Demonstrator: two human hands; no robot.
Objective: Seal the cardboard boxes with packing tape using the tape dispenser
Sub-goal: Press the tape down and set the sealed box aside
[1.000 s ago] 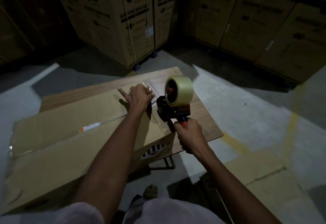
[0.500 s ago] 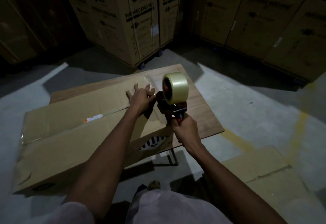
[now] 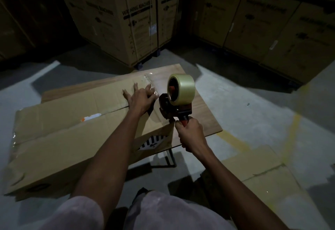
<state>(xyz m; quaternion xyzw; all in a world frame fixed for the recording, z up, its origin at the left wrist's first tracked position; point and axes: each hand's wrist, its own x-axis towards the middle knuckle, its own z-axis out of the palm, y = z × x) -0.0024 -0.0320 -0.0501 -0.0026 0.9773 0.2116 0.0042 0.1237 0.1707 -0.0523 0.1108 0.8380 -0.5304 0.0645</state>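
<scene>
The cardboard box (image 3: 59,139) lies flat across a small wooden table (image 3: 203,119), its top seam running left to right; the tape dispenser (image 3: 176,101) sits at the box's right end, likely to start or cut a strip there; the right hand (image 3: 190,133) wraps its handle; the left hand (image 3: 140,97) lies spread, fingers straight, pressing tape down; stacked cartons (image 3: 126,21) stand far behind.
</scene>
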